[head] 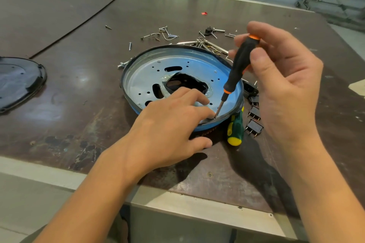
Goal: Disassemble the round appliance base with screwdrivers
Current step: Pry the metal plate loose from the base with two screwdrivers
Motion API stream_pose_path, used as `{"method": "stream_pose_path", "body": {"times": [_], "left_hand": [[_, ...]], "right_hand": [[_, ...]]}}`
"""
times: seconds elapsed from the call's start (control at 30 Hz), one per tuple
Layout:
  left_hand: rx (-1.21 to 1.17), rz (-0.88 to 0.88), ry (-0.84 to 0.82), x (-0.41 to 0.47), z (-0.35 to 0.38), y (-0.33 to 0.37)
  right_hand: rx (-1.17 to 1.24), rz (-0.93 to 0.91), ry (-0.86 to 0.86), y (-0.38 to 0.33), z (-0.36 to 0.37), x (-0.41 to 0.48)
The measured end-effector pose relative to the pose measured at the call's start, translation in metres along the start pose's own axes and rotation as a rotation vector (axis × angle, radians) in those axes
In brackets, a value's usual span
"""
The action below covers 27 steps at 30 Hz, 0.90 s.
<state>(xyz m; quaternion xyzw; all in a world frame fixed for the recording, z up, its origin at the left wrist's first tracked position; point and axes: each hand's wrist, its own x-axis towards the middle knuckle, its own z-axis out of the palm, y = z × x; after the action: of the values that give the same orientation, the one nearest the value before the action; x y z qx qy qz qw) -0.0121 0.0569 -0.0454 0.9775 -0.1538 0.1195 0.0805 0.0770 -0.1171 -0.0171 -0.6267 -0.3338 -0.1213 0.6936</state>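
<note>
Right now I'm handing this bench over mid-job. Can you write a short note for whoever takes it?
Right hand grips the black and orange screwdriver, tip down at the near rim of the base, apparently on a screw.
Left hand clamps the base there, fingers inside it, thumb on the outer wall.
Done: the black cover lies off to the left, loose screws are piled behind the base, and black switches lie to its right.
Left: this rim screw, then probably any others.
The green and yellow screwdriver lies spare against the base's near right side.
</note>
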Motion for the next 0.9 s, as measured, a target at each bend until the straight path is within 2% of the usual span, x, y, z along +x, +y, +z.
{"method": "stream_pose_path", "body": {"times": [0.1,0.27,0.43,0.63,0.8,0.9], "left_hand": [[-0.006,0.006,-0.004,-0.0006,0.0002,-0.0006],[0.014,0.012,0.01,-0.002,0.0013,0.0002],[0.014,0.017,0.023,-0.0013,0.0014,0.0002],[0.028,0.037,0.035,-0.0009,0.0025,0.0007],[0.019,0.044,0.048,-0.0007,0.0024,0.0004],[0.013,0.041,0.051,-0.0017,0.0021,0.0003]], "right_hand": [[0.052,0.018,-0.016,-0.0014,0.0,0.0005],[-0.033,-0.05,0.021,-0.0034,0.0038,0.0043],[0.036,-0.017,0.017,-0.0009,-0.0001,0.0045],[-0.065,-0.073,0.01,-0.0067,0.0056,0.0019],[0.065,0.007,-0.005,-0.0054,0.0016,-0.001],[-0.013,-0.032,-0.01,-0.0081,0.0066,-0.0003]]}}
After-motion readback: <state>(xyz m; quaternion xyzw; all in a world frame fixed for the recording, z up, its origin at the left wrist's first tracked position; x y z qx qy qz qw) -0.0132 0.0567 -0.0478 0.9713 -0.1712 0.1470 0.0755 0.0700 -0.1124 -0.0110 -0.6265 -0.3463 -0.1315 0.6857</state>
